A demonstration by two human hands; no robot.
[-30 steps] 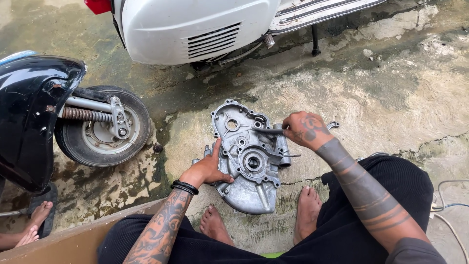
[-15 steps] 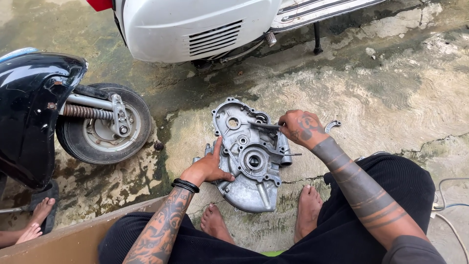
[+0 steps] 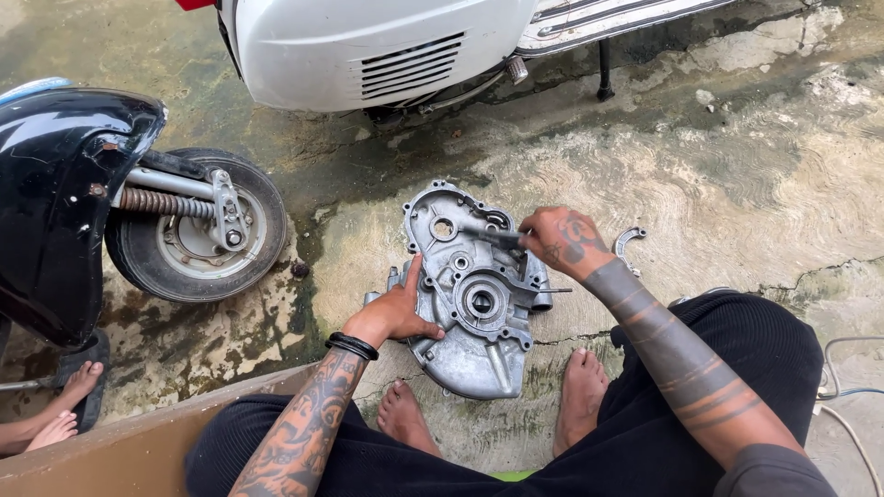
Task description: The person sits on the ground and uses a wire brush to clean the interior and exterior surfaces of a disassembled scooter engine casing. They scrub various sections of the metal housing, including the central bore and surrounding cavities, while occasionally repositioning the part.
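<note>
A grey cast-metal engine case (image 3: 471, 304) lies on the concrete between my bare feet. My left hand (image 3: 398, 313) grips its left edge, thumb up along the rim. My right hand (image 3: 564, 241) is closed around a dark metal tool (image 3: 493, 234) whose tip points left over the case's upper part, near a round hole. A thin rod (image 3: 551, 291) sticks out at the case's right side. A small curved metal piece (image 3: 628, 243) lies on the ground just right of my right hand.
A black scooter's front wheel (image 3: 198, 237) and fender (image 3: 64, 198) stand at left. A white scooter body (image 3: 368, 46) and its stand (image 3: 604, 69) are behind the case. Another person's foot (image 3: 51, 419) shows at lower left. Cables (image 3: 843, 387) lie at right.
My right hand has shifted slightly with the tool over the top of the case. My left hand stays on the case's left edge.
</note>
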